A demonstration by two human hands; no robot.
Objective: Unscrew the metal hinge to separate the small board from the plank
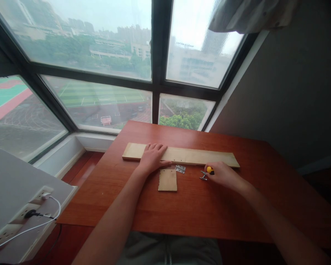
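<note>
A long pale wooden board [198, 154] lies across the table. My left hand [153, 154] rests on its left part, fingers stretched over the top and thumb along the near edge. In front of the board are a small square wooden piece [167, 180] and a metal hinge [180, 169]. My right hand [223, 175] is closed around what looks like a screwdriver [209, 170]; only part of its yellow-and-black handle shows. Several small screws [203, 176] lie just left of that hand. Small dark holes show near the board's front edge.
The reddish-brown table [182, 213] stands against large windows [99, 92]. Power sockets [24, 213] with a white cable [57, 206] are on the low wall at left. Cloth [251, 14] hangs at the upper right.
</note>
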